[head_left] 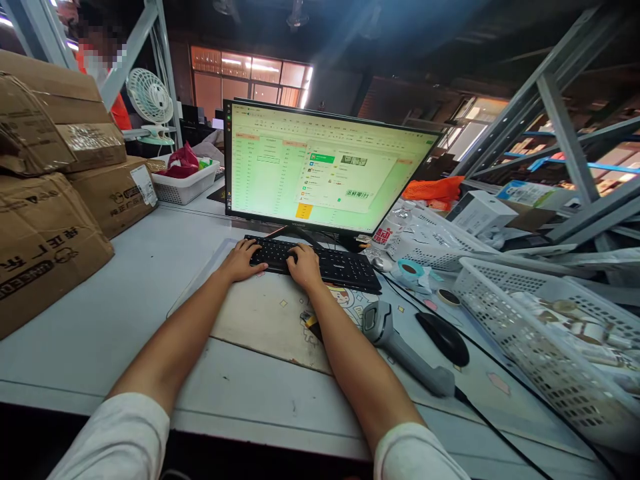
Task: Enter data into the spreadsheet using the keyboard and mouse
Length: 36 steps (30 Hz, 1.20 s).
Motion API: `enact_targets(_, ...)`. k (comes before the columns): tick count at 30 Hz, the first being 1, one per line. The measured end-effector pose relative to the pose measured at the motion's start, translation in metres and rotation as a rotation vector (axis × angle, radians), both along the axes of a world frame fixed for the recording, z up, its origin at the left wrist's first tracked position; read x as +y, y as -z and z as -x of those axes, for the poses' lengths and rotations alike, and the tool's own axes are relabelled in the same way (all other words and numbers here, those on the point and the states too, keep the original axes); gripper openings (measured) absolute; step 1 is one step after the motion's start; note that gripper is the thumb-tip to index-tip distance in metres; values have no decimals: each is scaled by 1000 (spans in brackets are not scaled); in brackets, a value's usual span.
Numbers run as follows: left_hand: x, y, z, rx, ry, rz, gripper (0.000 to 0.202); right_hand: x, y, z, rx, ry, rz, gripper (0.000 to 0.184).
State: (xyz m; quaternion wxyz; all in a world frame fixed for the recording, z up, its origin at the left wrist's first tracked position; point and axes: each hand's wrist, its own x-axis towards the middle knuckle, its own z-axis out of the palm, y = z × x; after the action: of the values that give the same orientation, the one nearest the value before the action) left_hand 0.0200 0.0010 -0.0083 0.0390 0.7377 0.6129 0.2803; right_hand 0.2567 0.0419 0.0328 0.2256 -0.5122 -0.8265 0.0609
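Flat black plastic keyboard (320, 261) sits on the pale grey table (90, 320) directly below the wide black-framed monitor (325, 167) with its green-tinted spreadsheet; long axis runs left-right across the person's front, tilting slightly down to the right; it lies straight ahead of both arms, at full forearm reach. Left hand (243, 259) rests on the keyboard's left end, fingers loosely curled and spread over the keys, gripping nothing; right hand (303, 265) sits on the middle section, fingers bent down onto keys, also gripping nothing; the hands are apart, near each other, both touching the keyboard; the right end with the number block is uncovered, nearer the right hand. Beneath the forearms: a worn tan desk mat (265, 320). Right of the right forearm: a grey handheld barcode scanner (400, 347) lying on its side, then a black computer mouse (443, 337), both untouched; white perforated plastic basket (540, 333) further right. Brown cardboard boxes (50, 187) stacked far left.
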Motion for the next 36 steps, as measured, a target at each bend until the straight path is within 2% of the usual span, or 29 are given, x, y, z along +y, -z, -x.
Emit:
enact_targets(6,-2,-4,-3,22,-5,26,77,-1,0,0,27,-63,19,26)
enact_targets(15,-9,-13,-21,161,30,84,71,2,-3,-6,153,49,-13,30)
enact_targets(19,-8,-12,-18,117,15,20,64,3,-4,-10,162,97,1,27)
enact_targets(23,-3,-11,-13,64,-68,-78,52,2,-6,-12,162,126,18,26)
enact_targets(36,3,-1,-3,-69,-109,-124,47,0,-8,-13,183,128,34,26)
